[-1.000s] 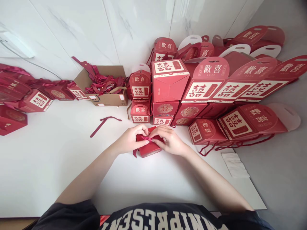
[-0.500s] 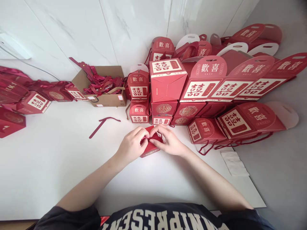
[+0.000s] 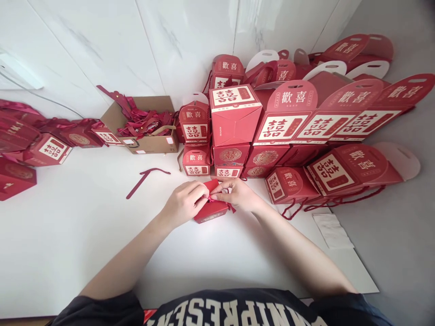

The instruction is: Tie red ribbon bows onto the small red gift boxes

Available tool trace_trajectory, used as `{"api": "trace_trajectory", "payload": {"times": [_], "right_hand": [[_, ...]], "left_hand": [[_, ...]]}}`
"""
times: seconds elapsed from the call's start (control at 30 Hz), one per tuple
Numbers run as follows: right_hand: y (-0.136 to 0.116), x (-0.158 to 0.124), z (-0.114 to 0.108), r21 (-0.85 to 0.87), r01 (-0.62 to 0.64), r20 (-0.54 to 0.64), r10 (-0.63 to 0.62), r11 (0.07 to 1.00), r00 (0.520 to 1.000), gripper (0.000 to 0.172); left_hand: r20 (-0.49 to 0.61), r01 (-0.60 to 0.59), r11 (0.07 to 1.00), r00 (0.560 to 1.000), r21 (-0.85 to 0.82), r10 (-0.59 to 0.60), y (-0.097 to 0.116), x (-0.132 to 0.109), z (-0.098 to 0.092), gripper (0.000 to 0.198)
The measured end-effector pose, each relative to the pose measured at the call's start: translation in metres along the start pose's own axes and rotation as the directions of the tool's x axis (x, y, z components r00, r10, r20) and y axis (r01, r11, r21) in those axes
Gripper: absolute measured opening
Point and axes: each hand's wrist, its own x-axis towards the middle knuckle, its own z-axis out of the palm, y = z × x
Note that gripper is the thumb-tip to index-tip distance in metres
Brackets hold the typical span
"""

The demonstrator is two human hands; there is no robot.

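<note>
A small red gift box (image 3: 211, 213) sits on the white table in front of me, partly covered by my hands. Dark red ribbon (image 3: 232, 208) lies across its top, with one tail hanging at the right side. My left hand (image 3: 186, 200) pinches the ribbon from the left with curled fingers. From the right, my right hand (image 3: 236, 194) pinches it too, thumb against forefinger. Both sets of fingertips meet over the middle of the box. The exact shape of the ribbon between them is hidden.
A loose ribbon strip (image 3: 144, 177) lies on the table (image 3: 84, 217) at the left. Behind it stands a cardboard box (image 3: 154, 146) full of ribbons. Red gift boxes (image 3: 278, 127) are stacked at the back right, others (image 3: 50, 149) at the far left. Folded white paper (image 3: 333, 231) lies right.
My fingers have drawn closer together over the box, tightening the ribbon there. A ribbon tail now shows at the right side, and the box has shifted slightly left.
</note>
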Motion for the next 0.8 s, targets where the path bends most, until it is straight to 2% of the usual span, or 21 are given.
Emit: {"api": "trace_trajectory", "payload": {"times": [0.13, 0.2, 0.3, 0.37, 0.47, 0.53, 0.67, 0.8], "right_hand": [[-0.003, -0.001, 0.000, -0.051, 0.001, -0.038, -0.003, 0.999, 0.999, 0.011], [-0.005, -0.003, 0.001, -0.093, 0.017, -0.050, -0.022, 0.996, 0.999, 0.009], [-0.006, -0.004, 0.002, -0.127, 0.032, -0.035, -0.037, 0.991, 0.999, 0.009], [-0.007, -0.005, 0.002, -0.135, 0.025, -0.021, -0.028, 0.991, 0.999, 0.010], [-0.005, -0.004, 0.001, -0.135, 0.021, -0.007, -0.022, 0.991, 1.000, 0.011], [-0.005, -0.004, 0.001, -0.128, 0.032, 0.004, -0.032, 0.991, 0.999, 0.010], [-0.005, -0.003, 0.001, -0.097, 0.063, 0.036, -0.059, 0.993, 0.998, 0.010], [-0.007, -0.003, 0.001, -0.088, 0.067, 0.056, -0.062, 0.994, 0.996, 0.012]], "left_hand": [[-0.054, 0.155, 0.952, 0.988, 0.263, -0.146, 0.003, 0.003, -0.009, 0.022], [-0.027, 0.209, 0.930, 0.977, 0.301, -0.211, 0.004, 0.004, -0.013, 0.026], [0.073, 0.297, 0.939, 0.947, 0.171, -0.312, 0.003, 0.005, -0.020, 0.023], [0.184, 0.401, 0.916, 0.901, -0.002, -0.393, 0.000, 0.006, -0.025, 0.023], [0.370, 0.565, 0.798, 0.801, -0.210, -0.470, -0.004, 0.009, -0.034, 0.026], [0.430, 0.626, 0.734, 0.757, -0.263, -0.491, -0.006, 0.011, -0.037, 0.025], [0.447, 0.646, 0.698, 0.746, -0.309, -0.493, -0.007, 0.013, -0.038, 0.021], [0.434, 0.605, 0.728, 0.778, -0.322, -0.454, -0.006, 0.012, -0.037, 0.018]]}}
